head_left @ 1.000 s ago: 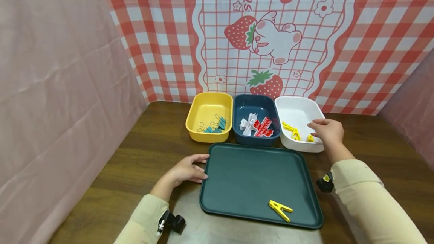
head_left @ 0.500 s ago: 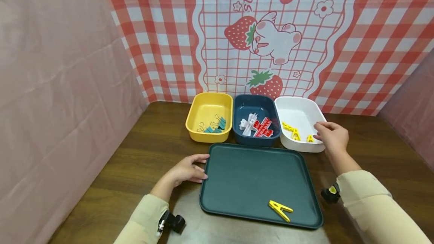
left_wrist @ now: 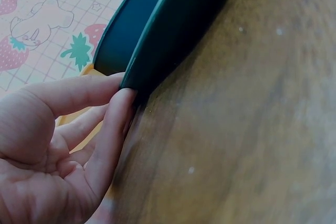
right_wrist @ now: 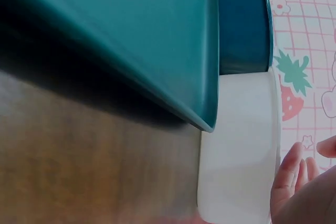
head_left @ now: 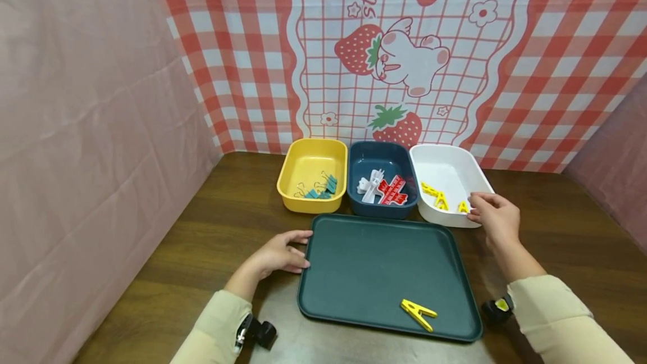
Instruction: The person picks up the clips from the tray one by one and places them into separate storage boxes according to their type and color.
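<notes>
At the left rim of the dark green tray [head_left: 374, 274], my left hand [head_left: 275, 253] touches the edge with its fingertips and thumb, which are spaced apart along it. A yellow clothespin [head_left: 418, 314] lies near the tray's front right. My right hand [head_left: 496, 218] is at the front right corner of the white bin [head_left: 457, 170], fingertips just over the rim. Inside that bin lie yellow clothespins [head_left: 441, 201], and one small yellow piece [head_left: 463, 207] shows beside my fingers. In the right wrist view the fingers [right_wrist: 287, 174] look extended and the thumb stands apart, with nothing between them.
Left of the white bin stand a navy bin [head_left: 379, 153] with white and red clips [head_left: 393, 190], and a yellow bin [head_left: 314, 162] with teal binder clips [head_left: 323, 189]. All three back onto a checked strawberry cloth [head_left: 253, 72]. The wooden table [head_left: 217, 229] lies underneath.
My right hand has moved from over the white bin's inside to the right and toward me, onto its front corner. The left hand, tray and clothespin on it stay put.
</notes>
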`<action>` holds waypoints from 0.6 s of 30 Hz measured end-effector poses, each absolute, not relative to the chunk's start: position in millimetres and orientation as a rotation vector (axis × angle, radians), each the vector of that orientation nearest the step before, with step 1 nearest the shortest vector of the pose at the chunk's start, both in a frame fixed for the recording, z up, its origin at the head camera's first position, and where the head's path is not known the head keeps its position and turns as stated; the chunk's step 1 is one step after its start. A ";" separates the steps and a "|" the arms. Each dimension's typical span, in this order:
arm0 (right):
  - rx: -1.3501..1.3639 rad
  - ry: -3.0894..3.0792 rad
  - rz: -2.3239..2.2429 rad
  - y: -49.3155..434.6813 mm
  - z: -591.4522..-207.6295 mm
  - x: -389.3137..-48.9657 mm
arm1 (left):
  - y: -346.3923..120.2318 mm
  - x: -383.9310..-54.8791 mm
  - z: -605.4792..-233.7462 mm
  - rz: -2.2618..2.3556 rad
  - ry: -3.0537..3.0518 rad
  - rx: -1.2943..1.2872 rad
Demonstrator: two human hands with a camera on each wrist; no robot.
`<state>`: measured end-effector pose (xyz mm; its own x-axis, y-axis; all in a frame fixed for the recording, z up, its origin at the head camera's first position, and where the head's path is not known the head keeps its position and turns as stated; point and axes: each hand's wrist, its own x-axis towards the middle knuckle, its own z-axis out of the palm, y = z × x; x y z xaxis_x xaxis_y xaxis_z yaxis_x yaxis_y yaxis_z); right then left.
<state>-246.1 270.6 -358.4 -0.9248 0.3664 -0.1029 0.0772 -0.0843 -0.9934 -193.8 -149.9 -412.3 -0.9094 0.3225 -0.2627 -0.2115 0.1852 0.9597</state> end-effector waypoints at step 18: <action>-0.230 -2.202 2.033 255.0 -364.0 -210.3 | -148.9 -194.0 -414.8 1.774 2.064 0.105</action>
